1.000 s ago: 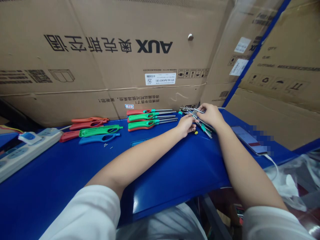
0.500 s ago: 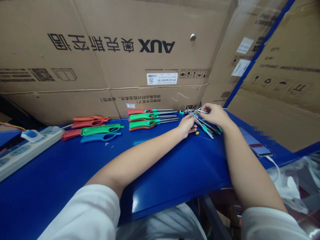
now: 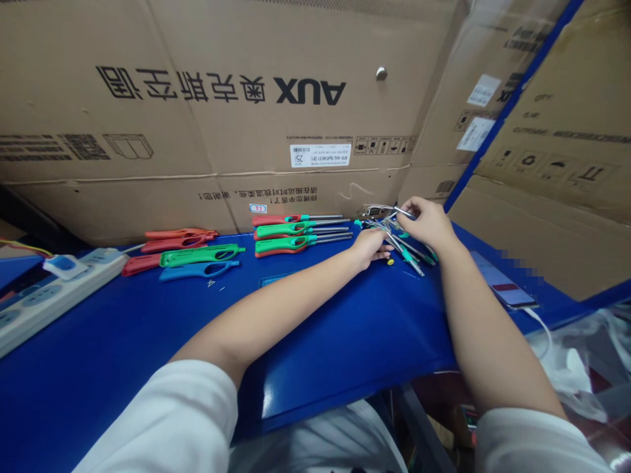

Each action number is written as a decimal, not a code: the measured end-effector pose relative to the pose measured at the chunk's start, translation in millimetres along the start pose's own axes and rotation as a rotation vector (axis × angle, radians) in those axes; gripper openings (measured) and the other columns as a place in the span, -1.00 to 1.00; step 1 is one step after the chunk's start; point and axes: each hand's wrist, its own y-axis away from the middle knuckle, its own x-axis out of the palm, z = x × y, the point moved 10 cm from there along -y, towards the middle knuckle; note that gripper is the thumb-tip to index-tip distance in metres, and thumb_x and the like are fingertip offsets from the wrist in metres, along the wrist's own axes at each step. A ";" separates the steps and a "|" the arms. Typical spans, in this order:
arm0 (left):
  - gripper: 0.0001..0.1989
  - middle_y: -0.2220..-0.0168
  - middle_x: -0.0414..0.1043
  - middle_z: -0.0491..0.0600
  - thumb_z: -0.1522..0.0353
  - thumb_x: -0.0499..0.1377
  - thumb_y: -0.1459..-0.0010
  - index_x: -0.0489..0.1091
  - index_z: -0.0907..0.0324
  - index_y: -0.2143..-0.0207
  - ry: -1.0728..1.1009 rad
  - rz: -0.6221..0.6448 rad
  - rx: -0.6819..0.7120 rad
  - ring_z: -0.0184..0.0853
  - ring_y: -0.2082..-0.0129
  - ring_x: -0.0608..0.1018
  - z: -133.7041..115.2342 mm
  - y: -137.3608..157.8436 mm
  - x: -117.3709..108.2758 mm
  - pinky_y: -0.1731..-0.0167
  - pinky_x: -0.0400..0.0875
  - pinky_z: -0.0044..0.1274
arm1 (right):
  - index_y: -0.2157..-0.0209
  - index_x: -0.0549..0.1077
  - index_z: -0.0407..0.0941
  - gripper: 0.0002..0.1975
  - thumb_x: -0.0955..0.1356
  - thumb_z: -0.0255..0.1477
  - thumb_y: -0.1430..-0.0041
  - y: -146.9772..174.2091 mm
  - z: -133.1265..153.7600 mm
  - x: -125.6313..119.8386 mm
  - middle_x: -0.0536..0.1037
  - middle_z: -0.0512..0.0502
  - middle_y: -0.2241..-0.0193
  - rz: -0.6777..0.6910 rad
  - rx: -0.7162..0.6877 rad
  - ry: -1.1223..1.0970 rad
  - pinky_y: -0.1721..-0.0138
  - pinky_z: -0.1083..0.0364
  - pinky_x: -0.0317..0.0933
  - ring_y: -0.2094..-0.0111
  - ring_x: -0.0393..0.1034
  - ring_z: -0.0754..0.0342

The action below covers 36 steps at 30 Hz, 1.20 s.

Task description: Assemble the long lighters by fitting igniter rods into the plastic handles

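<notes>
Cardboard [image 3: 197, 144] stands behind the lighters [image 3: 280, 245]; right fingers [image 3: 413, 205] pinch a metal rod [image 3: 403, 213], while the left fingers' [image 3: 380, 249] hold is unclear.

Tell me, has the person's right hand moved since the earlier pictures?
Yes: against the white label on the cardboard, the right hand has shifted slightly to the right in the picture.

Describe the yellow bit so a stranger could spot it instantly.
On the blue table, find the left hand at the pile of metal rods. Just below its fingers is a small rounded piece, yellow, unlike the silvery rods beside it.
</notes>
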 end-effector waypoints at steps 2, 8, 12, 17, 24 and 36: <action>-0.62 -0.09 0.41 0.11 0.24 0.20 -0.33 0.36 0.21 -0.12 -0.014 0.017 -0.003 -0.17 0.01 0.53 -2.1 0.7 1.7 0.05 0.52 -0.23 | 0.43 0.46 -0.08 -0.92 0.37 -0.40 0.05 -0.7 -2.0 2.4 0.57 -0.08 0.46 0.007 -0.006 -0.003 0.38 0.08 0.18 0.42 0.41 0.00; -0.85 0.23 0.50 0.00 0.47 0.15 -0.32 0.42 0.26 0.07 -0.083 0.030 0.042 -0.39 0.34 0.61 -10.4 17.2 -7.7 0.28 0.56 -0.53 | 0.44 0.43 -0.09 -0.89 0.38 -0.36 0.04 -3.3 3.0 17.4 0.51 -0.04 0.50 0.089 -0.031 -0.225 0.34 0.06 0.25 0.45 0.36 0.04; -0.78 0.26 0.52 0.02 0.53 0.13 -0.28 0.41 0.25 0.04 -0.206 -0.001 0.135 -0.43 0.45 0.58 -19.4 50.8 -38.0 0.36 0.56 -0.54 | 0.36 0.42 -0.09 -0.74 0.45 -0.24 0.04 5.1 29.1 37.2 0.47 0.00 0.47 0.292 -0.049 -0.573 0.34 0.06 0.29 0.45 0.34 0.09; -0.81 0.20 0.57 0.01 0.50 0.24 -0.15 0.56 0.19 0.17 -0.518 -0.015 0.325 -0.30 0.25 0.56 -31.5 131.0 -100.4 0.09 0.51 -0.44 | 0.19 0.36 -0.06 -0.61 0.49 -0.24 0.01 24.9 73.8 43.4 0.47 0.00 0.33 0.426 -0.132 -0.827 0.28 0.09 0.31 0.34 0.38 0.11; -0.64 -0.04 0.54 0.07 0.20 0.18 -0.30 0.51 0.10 -0.08 -1.502 -0.117 0.689 -0.10 -0.05 0.51 -32.6 230.0 -153.2 -0.08 0.44 -0.24 | 0.31 0.40 -0.09 -0.67 0.49 -0.18 -0.04 53.0 118.8 64.0 0.41 0.03 0.43 0.585 -0.199 -0.809 0.32 0.09 0.24 0.42 0.26 0.14; -0.63 -0.11 0.53 0.05 0.19 0.12 -0.35 0.52 0.12 -0.09 -1.633 -0.083 0.627 -0.14 -0.11 0.55 -22.4 230.1 -176.0 -0.12 0.45 -0.31 | 0.32 0.40 -0.06 -0.69 0.48 -0.17 -0.06 79.8 134.8 96.6 0.40 0.01 0.40 0.725 -0.252 -0.744 0.33 0.08 0.24 0.39 0.27 0.11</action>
